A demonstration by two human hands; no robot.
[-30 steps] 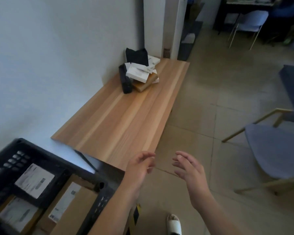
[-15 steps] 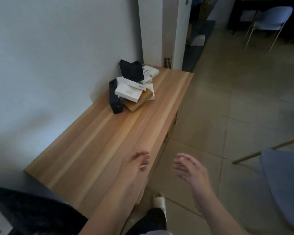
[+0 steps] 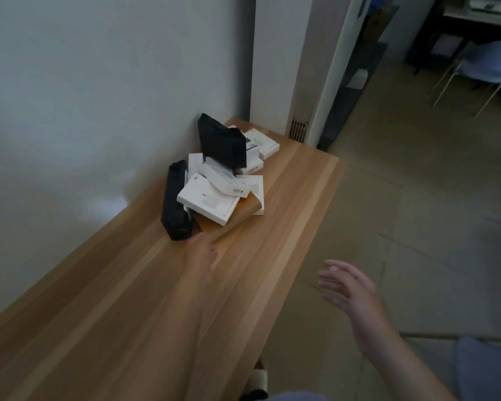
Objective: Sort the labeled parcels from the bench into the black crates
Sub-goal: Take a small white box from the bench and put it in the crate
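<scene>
- Parcels (image 3: 223, 180) sit heaped at the far end of the wooden bench (image 3: 128, 314), right up against the white wall (image 3: 84, 96).
- Pile is mostly flat white boxes (image 3: 207, 202) with labels, a brown cardboard one (image 3: 237, 215) poking out underneath, and a couple of black bags. One long black bag (image 3: 175, 201) lies along the left edge of the heap, and another black bag (image 3: 222, 144) stands upright on top near the back.
- Left hand (image 3: 201, 256) is stretched out low over the bench, just short of the heap's near edge. It's blurry, so I can't tell how the fingers are set or if they touch anything.
- Right hand (image 3: 349, 287) hangs off the bench's right side over the tiled floor (image 3: 417, 212), fingers loose and spread, holding nothing.
- Hands are well apart from each other.
- No crates visible from this angle.
- Blue chair (image 3: 488, 63) with thin legs sits way back in the next room.
</scene>
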